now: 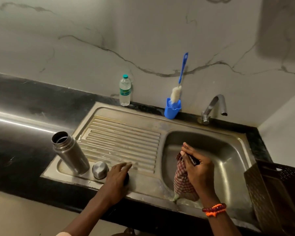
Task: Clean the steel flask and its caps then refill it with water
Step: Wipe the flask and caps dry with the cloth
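Observation:
The steel flask [70,152] stands uncapped at the left end of the sink's drainboard [123,140]. Beside it a steel cup-shaped cap [100,169] rests upside down. My left hand [117,178] lies over a dark inner cap [126,178], which shows only at its right edge. Over the sink basin [225,160], my right hand [197,169] is closed on a red checked cloth [181,181] that hangs down from it.
A plastic water bottle [125,90] stands at the back of the counter. A blue holder [172,109] there holds a blue bottle brush [179,82]. The tap [213,108] is at the back right, with no water running. A dark perforated basket [278,193] sits at the right edge.

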